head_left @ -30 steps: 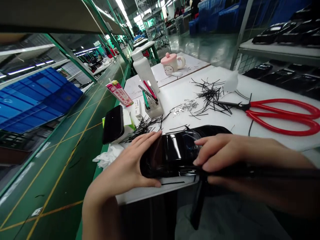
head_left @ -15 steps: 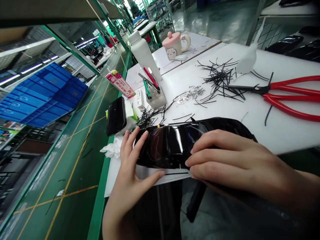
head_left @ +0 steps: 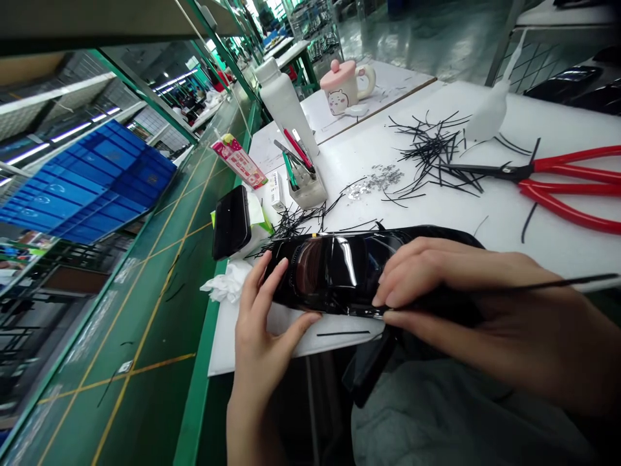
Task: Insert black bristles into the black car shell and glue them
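A glossy black model car (head_left: 347,259) lies lengthwise across the near edge of the white tabletop. My left hand (head_left: 264,317) is closed around its left end, fingers over the body and thumb against the near side. My right hand (head_left: 451,291) presses its fingertips and thumb together at the car's near side, covering part of its right half. From that hand a thin dark stick-like tool (head_left: 543,285) sticks out to the right; its tip is hidden. A loose black strip (head_left: 343,333) rests on the table below the car.
Behind the car are black strip piles (head_left: 431,145), small silver pieces (head_left: 376,181), red-handled pliers (head_left: 528,171), a white squeeze bottle (head_left: 488,113) and a tool holder (head_left: 310,191). A phone (head_left: 231,222) and crumpled tissue (head_left: 227,283) stand left, beside the green conveyor (head_left: 160,310).
My right hand has turned, so its thumb and the thin dark tool now show. The view has shifted slightly. My left hand stays at the car's left end.
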A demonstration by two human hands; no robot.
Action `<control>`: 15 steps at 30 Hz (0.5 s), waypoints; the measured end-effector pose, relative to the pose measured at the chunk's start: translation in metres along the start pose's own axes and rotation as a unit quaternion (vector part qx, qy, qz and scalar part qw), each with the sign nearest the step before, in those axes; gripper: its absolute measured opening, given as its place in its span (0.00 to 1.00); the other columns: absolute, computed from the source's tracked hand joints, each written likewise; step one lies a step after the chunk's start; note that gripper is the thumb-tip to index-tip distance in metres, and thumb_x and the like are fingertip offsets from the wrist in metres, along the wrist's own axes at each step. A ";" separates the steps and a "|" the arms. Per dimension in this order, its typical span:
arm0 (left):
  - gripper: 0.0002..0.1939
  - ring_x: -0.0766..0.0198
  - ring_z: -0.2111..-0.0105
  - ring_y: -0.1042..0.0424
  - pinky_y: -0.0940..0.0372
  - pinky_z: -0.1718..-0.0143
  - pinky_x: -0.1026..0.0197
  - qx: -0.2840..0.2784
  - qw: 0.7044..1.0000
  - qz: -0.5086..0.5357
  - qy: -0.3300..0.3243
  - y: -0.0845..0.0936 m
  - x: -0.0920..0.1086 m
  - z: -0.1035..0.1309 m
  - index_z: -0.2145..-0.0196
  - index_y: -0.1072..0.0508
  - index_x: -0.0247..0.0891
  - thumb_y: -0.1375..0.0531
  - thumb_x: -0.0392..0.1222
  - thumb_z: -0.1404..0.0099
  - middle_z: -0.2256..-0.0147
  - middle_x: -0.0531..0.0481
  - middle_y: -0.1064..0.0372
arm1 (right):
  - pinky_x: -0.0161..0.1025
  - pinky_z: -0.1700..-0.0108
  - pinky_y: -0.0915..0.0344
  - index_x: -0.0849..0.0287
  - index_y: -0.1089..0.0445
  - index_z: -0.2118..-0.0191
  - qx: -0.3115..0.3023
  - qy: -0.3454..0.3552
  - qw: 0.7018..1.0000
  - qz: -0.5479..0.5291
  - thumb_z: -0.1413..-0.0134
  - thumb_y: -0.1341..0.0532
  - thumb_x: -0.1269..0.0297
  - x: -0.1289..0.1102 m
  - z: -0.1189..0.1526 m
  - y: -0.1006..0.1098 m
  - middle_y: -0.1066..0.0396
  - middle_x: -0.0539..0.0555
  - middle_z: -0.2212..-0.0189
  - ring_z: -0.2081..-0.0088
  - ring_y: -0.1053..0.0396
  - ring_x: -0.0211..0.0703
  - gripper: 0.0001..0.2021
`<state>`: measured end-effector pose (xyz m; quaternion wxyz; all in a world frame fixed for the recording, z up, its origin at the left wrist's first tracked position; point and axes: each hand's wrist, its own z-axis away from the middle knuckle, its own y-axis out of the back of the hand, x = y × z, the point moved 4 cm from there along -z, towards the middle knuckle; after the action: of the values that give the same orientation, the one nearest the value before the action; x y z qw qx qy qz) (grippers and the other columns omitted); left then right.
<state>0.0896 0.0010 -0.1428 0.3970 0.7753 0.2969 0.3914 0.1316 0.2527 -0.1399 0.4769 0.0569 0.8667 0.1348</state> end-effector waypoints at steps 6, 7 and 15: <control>0.32 0.51 0.32 0.42 0.47 0.29 0.43 0.057 0.995 0.040 -0.068 -0.001 0.024 0.005 0.38 0.34 0.49 0.31 0.36 0.36 0.38 0.48 0.34 | 0.31 0.61 0.30 0.54 0.27 0.64 0.021 -0.075 0.997 -0.028 0.38 0.34 0.63 0.005 0.000 -0.002 0.24 0.48 0.64 0.60 0.25 0.38 0.03; 0.29 0.52 0.35 0.38 0.45 0.30 0.43 0.078 0.991 0.054 -0.094 -0.002 0.031 0.006 0.41 0.32 0.47 0.31 0.33 0.37 0.44 0.49 0.29 | 0.31 0.63 0.30 0.54 0.26 0.63 0.024 -0.085 0.996 -0.034 0.38 0.34 0.62 0.005 0.001 -0.002 0.24 0.48 0.64 0.60 0.25 0.38 0.03; 0.19 0.60 0.52 0.27 0.37 0.37 0.48 0.170 0.967 -0.013 -0.188 -0.020 0.052 0.008 0.59 0.30 0.44 0.34 0.23 0.40 0.63 0.56 0.19 | 0.29 0.65 0.31 0.52 0.26 0.64 0.042 -0.107 0.992 -0.043 0.39 0.33 0.62 0.008 0.001 -0.004 0.24 0.46 0.67 0.63 0.24 0.36 0.03</control>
<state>0.1204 0.0483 -0.1436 0.3128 0.8873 0.2892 0.1767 0.1284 0.2513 -0.1480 0.5698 0.0540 0.8170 0.0706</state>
